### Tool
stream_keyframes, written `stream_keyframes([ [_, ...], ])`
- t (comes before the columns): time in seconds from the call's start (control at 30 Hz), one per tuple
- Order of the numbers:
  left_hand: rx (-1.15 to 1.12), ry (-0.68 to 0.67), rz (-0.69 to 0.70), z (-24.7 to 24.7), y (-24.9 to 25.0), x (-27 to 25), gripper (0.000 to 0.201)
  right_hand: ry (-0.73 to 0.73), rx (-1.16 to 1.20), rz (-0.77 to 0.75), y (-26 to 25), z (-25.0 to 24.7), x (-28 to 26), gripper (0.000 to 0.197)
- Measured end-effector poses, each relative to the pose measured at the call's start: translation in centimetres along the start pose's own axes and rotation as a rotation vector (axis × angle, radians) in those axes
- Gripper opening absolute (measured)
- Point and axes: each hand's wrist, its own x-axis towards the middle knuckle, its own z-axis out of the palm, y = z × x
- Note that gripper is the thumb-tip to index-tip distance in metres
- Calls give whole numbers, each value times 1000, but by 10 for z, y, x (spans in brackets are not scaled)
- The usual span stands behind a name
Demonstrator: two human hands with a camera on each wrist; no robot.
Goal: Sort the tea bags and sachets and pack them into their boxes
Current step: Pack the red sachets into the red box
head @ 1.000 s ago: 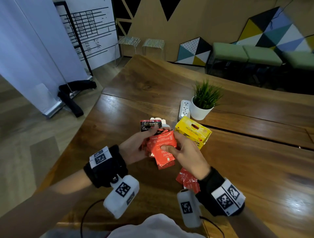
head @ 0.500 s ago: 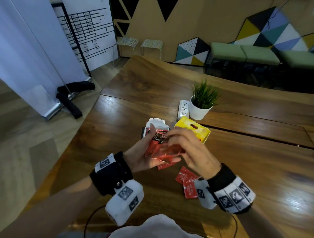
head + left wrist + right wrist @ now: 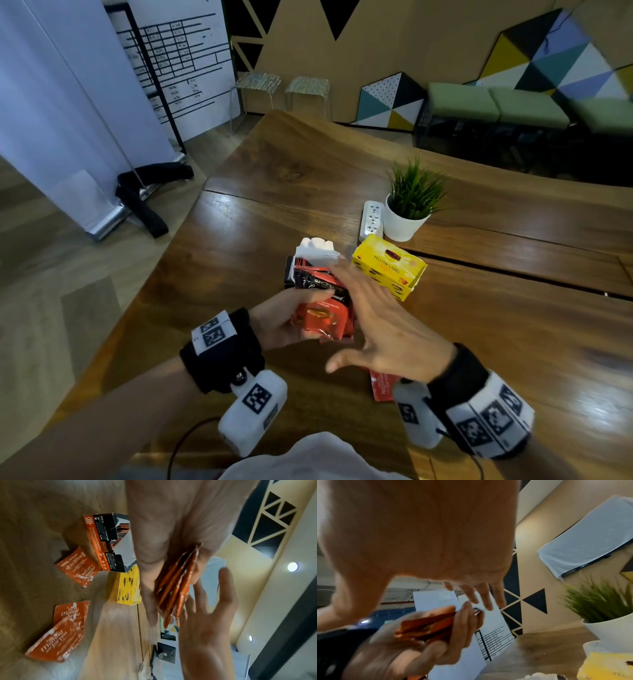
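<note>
My left hand (image 3: 284, 318) grips a stack of red sachets (image 3: 325, 308) above the wooden table (image 3: 513, 342); the stack shows edge-on in the left wrist view as the same sachets (image 3: 178, 582), and in the right wrist view (image 3: 426, 626). My right hand (image 3: 373, 315) hovers open just right of the stack, fingers spread, holding nothing. Behind the stack stands the open red-and-black box (image 3: 308, 260) with white flaps up. The yellow tea box (image 3: 390, 267) lies to its right. Loose red sachets (image 3: 68, 623) lie on the table near me, one (image 3: 382, 387) under my right wrist.
A white potted plant (image 3: 407, 205) and a white power strip (image 3: 371, 219) sit behind the boxes. A groove crosses the table on the right. The table's left edge drops to the floor, where a banner stand's black foot lies.
My right hand has let go of the sachets and opened, drawing off to the right. The left hand keeps the stack, now squared up in front of the red box.
</note>
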Motion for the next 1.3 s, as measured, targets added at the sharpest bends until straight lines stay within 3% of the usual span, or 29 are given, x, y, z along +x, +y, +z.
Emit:
stream_keyframes([
  [0.07, 52, 11, -50, 5, -3, 8, 20, 12, 5, 33, -5, 6, 9, 117],
  [0.17, 41, 90, -18, 13, -11, 12, 39, 15, 71, 0, -4, 7, 21, 123],
  [0.23, 45, 121, -7, 14, -12, 10, 36, 4, 51, -61, -4, 7, 21, 120],
  [0.37, -28, -1, -125, -6, -16, 12, 78, 33, 19, -89, -4, 14, 20, 92],
  [0.43, -45, -139, -191, -10, -19, 8, 72, 57, 24, -53, -5, 19, 20, 83],
  [0.53, 21, -69, -208, -15, -28, 8, 61, 73, -55, -148, -8, 27, 17, 80],
  [0.6, 104, -48, -221, -15, -35, 8, 13, 45, -117, -172, -8, 33, 17, 80],
  [0.7, 141, -102, -227, -21, -41, 15, 39, -58, -109, -130, -4, 37, 20, 87],
  [0.8, 278, -248, -212, -15, -32, 10, 33, -213, 189, -48, 11, 25, 21, 95],
  [0.9, 464, -187, -162, -20, -27, 13, 33, -214, 427, -1, 25, 11, 30, 69],
  [1.0, 558, -112, -125, -22, -21, 19, 37, -122, 376, -13, 37, 19, 48, 44],
  [1.1, 583, -53, -64, -23, -8, 22, 42, -67, 355, 0, 44, 27, 65, 34],
  [1.2, 519, 102, 15, -29, 8, 29, 69, 79, 232, -68, 55, 22, 86, 28],
  [1.3, 707, 419, 119, -54, 23, 46, 110, 209, -47, -25, 75, 17, 111, 33],
])
